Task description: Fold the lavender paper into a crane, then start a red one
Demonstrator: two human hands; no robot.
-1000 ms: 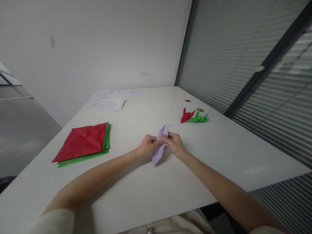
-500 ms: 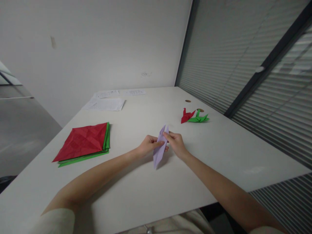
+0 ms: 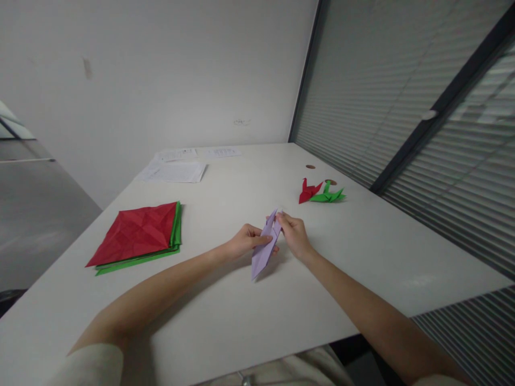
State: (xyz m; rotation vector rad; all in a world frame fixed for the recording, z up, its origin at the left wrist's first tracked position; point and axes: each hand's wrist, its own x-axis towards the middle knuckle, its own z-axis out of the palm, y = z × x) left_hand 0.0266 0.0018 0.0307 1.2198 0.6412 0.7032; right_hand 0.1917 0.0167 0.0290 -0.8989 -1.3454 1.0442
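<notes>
A lilac piece of folded origami paper (image 3: 263,255), long and pointed at its lower end, is held between my hands above the white table. My left hand (image 3: 248,239) grips its middle, the thumb across the front and fingertips showing behind the right edge. At the upper right, my right hand (image 3: 293,233) pinches one of the two narrow points between thumb and fingers. The fingers behind the paper are partly hidden.
On the left lies a stack of red and green paper sheets (image 3: 137,233). A red origami crane (image 3: 308,192) and a green origami crane (image 3: 328,194) sit at the right back. Printed papers (image 3: 173,171) lie at the far left, and window blinds (image 3: 386,107) border the right side.
My right hand has shifted slightly up and right along the lilac paper, from its front face to a top point. The paper tilts a little more to the right.
</notes>
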